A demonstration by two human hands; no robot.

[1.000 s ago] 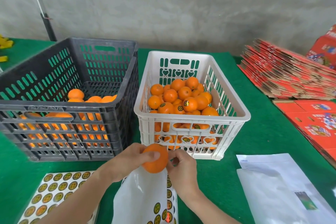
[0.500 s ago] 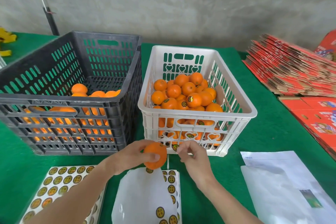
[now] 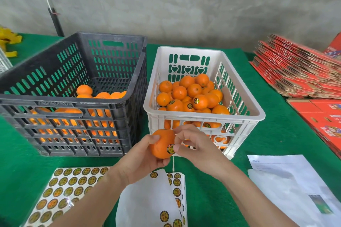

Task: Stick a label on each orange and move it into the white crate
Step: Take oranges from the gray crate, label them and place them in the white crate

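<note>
A: Where's the orange [image 3: 160, 145]?

B: Up off the bench [image 3: 276, 134], right in front of the white crate [image 3: 239, 119], not in it yet. Left hand [image 3: 142, 160] cups it from below and the side, thumb on the upper left.

A: Right hand [image 3: 195, 148]?

B: Thumb down on the edge of the label [image 3: 171, 148], forefinger tip on top of the fruit, other fingers curled and holding nothing. So both hands are on this one orange.

A: Is the label on?

B: It sits on the side facing the camera and looks flat. Can't tell if the edge under the thumb is fully down.

A: Handling?

B: My guess is light, firm and round, so it would roll if set on the bench. The peel looks slightly glossy but grippy enough. Cup it round the middle with fingers off the label so it doesn't lift. One hand should carry it.

A: Destination?

B: The white crate holds labelled oranges [image 3: 188, 94] heaped toward the back, with room at the near end. Lower it in rather than drop it, since fruit bruises.

A: Supply?

B: The black crate [image 3: 73, 101] to the left has plain oranges [image 3: 103, 95]. Two sticker sheets lie on the bench, a full one [image 3: 70, 186] under the left forearm and a part-used one [image 3: 177, 190].
</note>
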